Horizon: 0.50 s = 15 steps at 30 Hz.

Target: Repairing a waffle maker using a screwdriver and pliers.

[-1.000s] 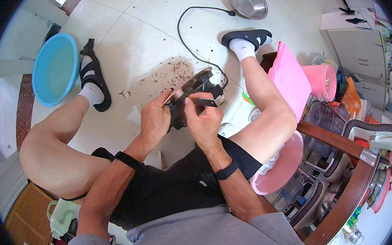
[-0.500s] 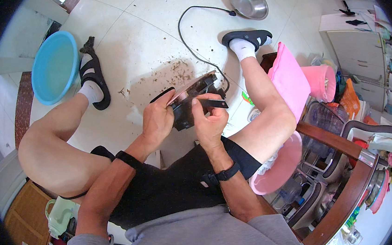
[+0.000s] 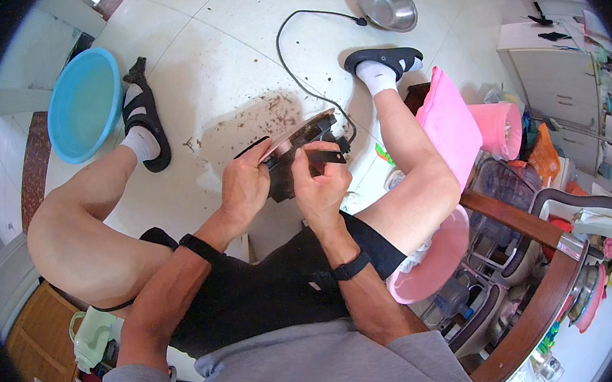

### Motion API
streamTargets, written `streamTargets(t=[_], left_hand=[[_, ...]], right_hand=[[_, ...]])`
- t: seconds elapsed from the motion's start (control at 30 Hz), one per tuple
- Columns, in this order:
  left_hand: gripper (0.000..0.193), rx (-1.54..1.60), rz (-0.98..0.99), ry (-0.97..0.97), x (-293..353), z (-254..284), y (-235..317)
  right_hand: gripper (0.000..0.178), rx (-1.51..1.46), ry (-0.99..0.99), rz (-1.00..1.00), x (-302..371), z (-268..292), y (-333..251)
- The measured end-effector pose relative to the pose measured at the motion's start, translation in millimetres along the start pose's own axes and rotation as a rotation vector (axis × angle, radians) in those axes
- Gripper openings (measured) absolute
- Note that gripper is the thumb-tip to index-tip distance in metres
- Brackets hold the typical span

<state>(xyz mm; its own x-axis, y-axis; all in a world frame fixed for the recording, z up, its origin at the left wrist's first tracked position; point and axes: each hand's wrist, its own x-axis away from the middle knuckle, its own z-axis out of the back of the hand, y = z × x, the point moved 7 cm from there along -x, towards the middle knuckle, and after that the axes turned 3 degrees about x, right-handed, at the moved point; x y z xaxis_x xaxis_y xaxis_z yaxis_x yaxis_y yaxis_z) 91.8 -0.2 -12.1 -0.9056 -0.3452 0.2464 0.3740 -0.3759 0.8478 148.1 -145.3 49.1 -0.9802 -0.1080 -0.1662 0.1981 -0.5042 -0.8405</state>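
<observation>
Between my knees a black electrical appliance (image 3: 280, 181) is held tilted, its dark, bulky inner side facing me and a thin flat panel along its far side. My left hand (image 3: 244, 185) is closed on its left edge, thumb uppermost. My right hand (image 3: 321, 186) pinches a short, flat black strip-like tool (image 3: 327, 157) with a hole near its end, against or just over the appliance; its working end is hidden by my fingers. From the right side of the appliance a black power cord (image 3: 281, 55) loops away across the floor.
Brown dirt crumbs (image 3: 277, 110) lie on the white tiles past the appliance. A blue basin (image 3: 85, 106) of water stands far left, a steel bowl (image 3: 386, 3) far right. Pink tubs (image 3: 439, 256), a pink board (image 3: 453, 123) and a wooden-framed rack (image 3: 528, 317) crowd my right side.
My right hand has shifted slightly left and its fingers have curled more, drawing the black tool left and up along the appliance. My left hand keeps its grip.
</observation>
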Motion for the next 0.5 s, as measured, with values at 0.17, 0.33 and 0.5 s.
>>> streamTargets(t=[0.17, 0.33, 0.5], left_hand=[[0.042, 0.043, -0.181, 0.095, 2.0, -0.6, 1.1], [0.043, 0.059, -0.079, 0.055, 0.8, -2.7, -1.2], [0.042, 0.057, -0.085, 0.046, 1.7, -1.2, 0.6]], right_hand=[[0.01, -0.265, 0.039, -0.321, -2.1, 2.6, 31.0], [0.009, -0.344, 0.012, -0.302, 1.5, 4.9, 26.1], [0.009, -0.205, -0.102, -0.197, 8.4, 2.5, 15.9]])
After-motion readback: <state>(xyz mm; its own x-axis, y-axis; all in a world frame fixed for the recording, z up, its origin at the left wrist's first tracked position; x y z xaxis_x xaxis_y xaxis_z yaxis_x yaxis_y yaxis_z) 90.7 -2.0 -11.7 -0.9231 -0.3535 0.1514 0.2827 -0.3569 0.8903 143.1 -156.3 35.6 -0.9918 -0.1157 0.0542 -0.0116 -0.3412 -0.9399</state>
